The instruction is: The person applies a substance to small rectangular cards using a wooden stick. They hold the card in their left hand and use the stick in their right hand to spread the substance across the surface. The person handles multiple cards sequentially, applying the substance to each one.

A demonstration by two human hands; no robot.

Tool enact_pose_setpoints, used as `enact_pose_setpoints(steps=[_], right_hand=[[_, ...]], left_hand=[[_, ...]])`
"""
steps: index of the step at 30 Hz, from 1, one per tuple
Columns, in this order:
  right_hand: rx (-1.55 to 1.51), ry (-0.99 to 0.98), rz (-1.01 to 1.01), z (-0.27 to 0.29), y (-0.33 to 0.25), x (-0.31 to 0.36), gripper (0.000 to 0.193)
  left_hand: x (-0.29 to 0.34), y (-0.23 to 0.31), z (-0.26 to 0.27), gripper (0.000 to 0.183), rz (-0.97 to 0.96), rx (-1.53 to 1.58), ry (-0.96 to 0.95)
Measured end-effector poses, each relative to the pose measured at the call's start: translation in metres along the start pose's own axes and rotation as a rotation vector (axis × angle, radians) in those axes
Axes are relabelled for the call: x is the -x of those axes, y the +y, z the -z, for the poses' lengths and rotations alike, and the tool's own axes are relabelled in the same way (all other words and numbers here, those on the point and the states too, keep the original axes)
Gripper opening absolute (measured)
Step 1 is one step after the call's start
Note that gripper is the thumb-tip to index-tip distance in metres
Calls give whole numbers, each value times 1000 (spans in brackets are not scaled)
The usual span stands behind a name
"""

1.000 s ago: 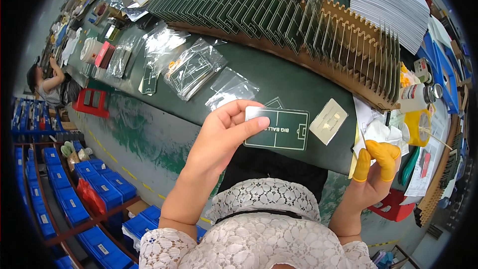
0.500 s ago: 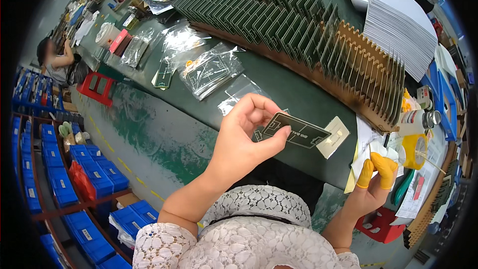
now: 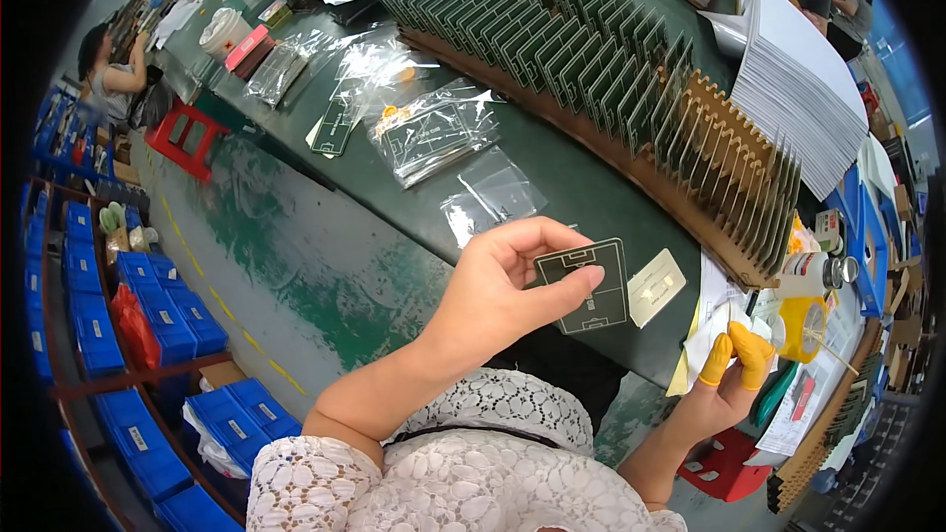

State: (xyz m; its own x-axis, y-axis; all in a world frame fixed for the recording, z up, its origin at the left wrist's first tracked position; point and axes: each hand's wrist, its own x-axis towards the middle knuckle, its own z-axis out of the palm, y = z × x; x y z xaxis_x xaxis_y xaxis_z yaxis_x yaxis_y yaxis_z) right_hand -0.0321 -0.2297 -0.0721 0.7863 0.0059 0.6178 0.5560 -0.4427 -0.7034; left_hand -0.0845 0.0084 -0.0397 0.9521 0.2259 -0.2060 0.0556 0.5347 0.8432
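Note:
My left hand (image 3: 507,286) pinches a flat dark green circuit board (image 3: 603,298) with pale line markings, thumb on its face and fingers behind. The board is held tilted above the table's near edge. Beside its right edge lies a cream-coloured card (image 3: 656,288). Off to the right, my right hand (image 3: 717,396) has yellow finger cots on its thumb and forefinger. Those fingertips are closed together on a crumpled white wipe (image 3: 711,327), over papers at the table edge.
Long brown slotted racks (image 3: 552,103) hold rows of upright green boards. Clear plastic bags (image 3: 434,138) with boards lie left of them. A paper stack (image 3: 803,79), a bottle (image 3: 813,271) and a yellow dispenser (image 3: 803,327) stand right. Blue bins (image 3: 143,438) fill shelves at left.
My left hand has turned the board from a slanting view to show more of its face. My right hand stays close to the same place, fingertips still together.

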Motion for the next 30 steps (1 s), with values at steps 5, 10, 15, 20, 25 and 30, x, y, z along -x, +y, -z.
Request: enact_pose_setpoints(steps=[5,10,15,20,25,30], right_hand=[[6,-2,6,-1,1,1,14],[15,-45,-5,-1,-4,4,18],[-23,-91,-36,-3,-7,10,19],[-80,-165,-16,-9,-21,8,20],[-58,-244,39,-13,-32,6,23],[-80,-293,66,-14,-38,3,27]], left_hand=[[2,-1,-3,16,-87,-168,38],[0,-11,-3,22,-613,-715,165],[-2,-13,-4,31,-825,-894,210],[-3,-14,-4,32,-913,-981,204],[-1,-18,-7,29,-857,-919,177],[3,-19,-11,27,-705,-819,176]])
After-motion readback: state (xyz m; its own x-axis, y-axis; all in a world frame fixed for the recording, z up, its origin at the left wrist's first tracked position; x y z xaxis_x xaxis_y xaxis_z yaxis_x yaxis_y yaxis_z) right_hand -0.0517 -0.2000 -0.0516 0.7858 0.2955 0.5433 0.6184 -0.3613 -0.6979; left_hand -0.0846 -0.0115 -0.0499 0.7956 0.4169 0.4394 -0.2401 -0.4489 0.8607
